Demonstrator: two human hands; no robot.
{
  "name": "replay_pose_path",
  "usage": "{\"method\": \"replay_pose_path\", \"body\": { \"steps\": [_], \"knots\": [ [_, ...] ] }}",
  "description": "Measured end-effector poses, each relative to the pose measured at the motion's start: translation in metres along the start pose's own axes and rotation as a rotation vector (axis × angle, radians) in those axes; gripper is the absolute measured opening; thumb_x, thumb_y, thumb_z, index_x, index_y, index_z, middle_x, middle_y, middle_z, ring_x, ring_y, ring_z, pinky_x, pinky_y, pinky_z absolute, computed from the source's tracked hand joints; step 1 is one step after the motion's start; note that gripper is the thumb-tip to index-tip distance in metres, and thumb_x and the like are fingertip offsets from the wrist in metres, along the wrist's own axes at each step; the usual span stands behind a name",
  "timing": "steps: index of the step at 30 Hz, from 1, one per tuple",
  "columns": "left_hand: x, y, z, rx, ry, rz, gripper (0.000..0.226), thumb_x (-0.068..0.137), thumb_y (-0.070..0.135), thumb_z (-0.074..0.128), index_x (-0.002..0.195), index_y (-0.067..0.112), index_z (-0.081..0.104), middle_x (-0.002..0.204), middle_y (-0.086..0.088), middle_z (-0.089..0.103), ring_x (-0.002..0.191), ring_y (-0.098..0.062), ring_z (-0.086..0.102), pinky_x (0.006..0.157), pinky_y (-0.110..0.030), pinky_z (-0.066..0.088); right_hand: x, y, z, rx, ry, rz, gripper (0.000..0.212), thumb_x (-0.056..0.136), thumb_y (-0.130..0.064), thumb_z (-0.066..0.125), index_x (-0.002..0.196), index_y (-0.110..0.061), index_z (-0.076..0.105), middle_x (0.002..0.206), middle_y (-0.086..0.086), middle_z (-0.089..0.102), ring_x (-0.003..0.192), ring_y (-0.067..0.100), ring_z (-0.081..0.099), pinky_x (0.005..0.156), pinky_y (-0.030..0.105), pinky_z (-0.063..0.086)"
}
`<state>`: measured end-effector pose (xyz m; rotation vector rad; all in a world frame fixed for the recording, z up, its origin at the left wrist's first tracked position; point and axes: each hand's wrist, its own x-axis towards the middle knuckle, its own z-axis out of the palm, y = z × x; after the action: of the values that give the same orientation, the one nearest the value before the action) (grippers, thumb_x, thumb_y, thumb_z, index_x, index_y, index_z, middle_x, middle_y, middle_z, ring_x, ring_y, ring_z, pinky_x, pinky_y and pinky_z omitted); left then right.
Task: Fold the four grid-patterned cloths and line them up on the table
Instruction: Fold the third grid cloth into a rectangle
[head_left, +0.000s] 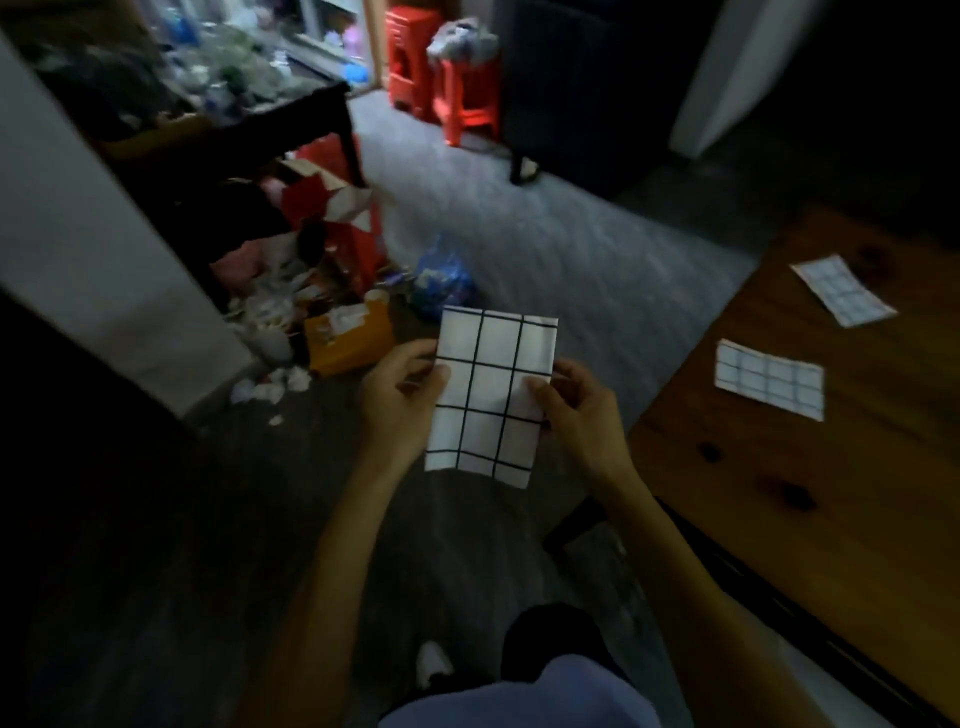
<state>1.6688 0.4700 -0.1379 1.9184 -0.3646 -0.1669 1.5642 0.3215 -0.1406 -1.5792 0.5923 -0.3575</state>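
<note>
Cloth (491, 395) – folded, white, black grid – pinched by both hands (400, 395) (574, 410).

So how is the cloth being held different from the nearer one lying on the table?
The held cloth hangs upright in the air, pinched between the left hand and right hand; the nearer table cloth lies flat on the wooden table, untouched. The held cloth looks bright, the table cloth dimmer. Both are folded, white with a dark grid.

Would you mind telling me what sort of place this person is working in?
Probably a dim, lived-in room at home: red plastic stools stand at the back, rubbish and boxes are heaped on the floor, and a wooden table holds folded cloths.
</note>
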Motion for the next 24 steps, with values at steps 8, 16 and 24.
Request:
{"method": "replay_pose_path", "body": {
  "steps": [8, 16, 24],
  "knots": [
    [0.085, 0.015, 0.102, 0.022, -0.405, 0.21, 0.031, 0.089, 0.014, 0.06, 0.12, 0.02, 0.058, 0.112, 0.006, 0.062, 0.098, -0.002, 0.06, 0.078, -0.02, 0.052, 0.05, 0.025, -0.063, -0.005, 0.409, 0.08, 0.028, 0.094, -0.022, 0.056, 0.122, -0.026, 0.053, 0.106, -0.004, 0.068, 0.092, 0.008, 0.068, 0.074, 0.031, 0.059],
    [0.142, 0.038, 0.23, 0.096, -0.751, 0.279, 0.032, 0.089, 0.015, 0.061, 0.121, 0.022, 0.057, 0.106, 0.008, 0.063, 0.093, -0.002, 0.062, 0.076, -0.019, 0.052, 0.09, 0.064, -0.139, 0.01, 0.694, 0.172, 0.034, 0.094, -0.025, 0.056, 0.127, -0.029, 0.049, 0.107, -0.017, 0.059, 0.092, -0.001, 0.061, 0.063, 0.018, 0.052],
    [0.145, 0.034, 0.35, 0.211, -1.161, 0.376, 0.032, 0.09, 0.015, 0.061, 0.122, 0.019, 0.059, 0.103, 0.01, 0.06, 0.09, -0.001, 0.059, 0.074, -0.013, 0.049, 0.073, 0.118, -0.171, 0.222, 1.006, 0.423, 0.039, 0.093, -0.02, 0.057, 0.131, -0.017, 0.05, 0.122, -0.001, 0.06, 0.105, 0.013, 0.061, 0.086, 0.037, 0.055]
  ]
}}
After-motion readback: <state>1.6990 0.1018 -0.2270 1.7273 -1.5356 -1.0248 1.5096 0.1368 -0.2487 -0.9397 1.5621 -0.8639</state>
